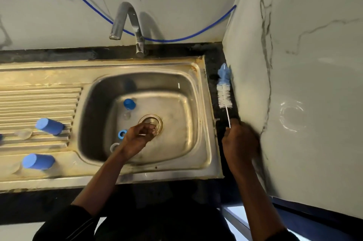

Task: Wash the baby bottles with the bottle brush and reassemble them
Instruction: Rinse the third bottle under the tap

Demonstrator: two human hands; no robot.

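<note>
My right hand [240,142] grips the thin white handle of the bottle brush [224,91], whose white and blue bristle head points up along the right wall, over the dark counter strip. My left hand [140,134] reaches into the sink [198,122] above the drain [151,120], fingers curled round a small clear bottle part that is blurred. In the basin lie a blue cap [129,104], a clear nipple [127,115], a blue ring [122,134] and a clear ring [114,147]. Two blue-capped bottles [50,126] [38,161] lie on the drainboard.
A chrome tap [125,22] arches over the back of the sink, no water running. A blue hose [176,40] hangs along the wall behind it. A clear nipple [24,133] sits on the ribbed drainboard [39,101]. The tiled wall stands close on the right.
</note>
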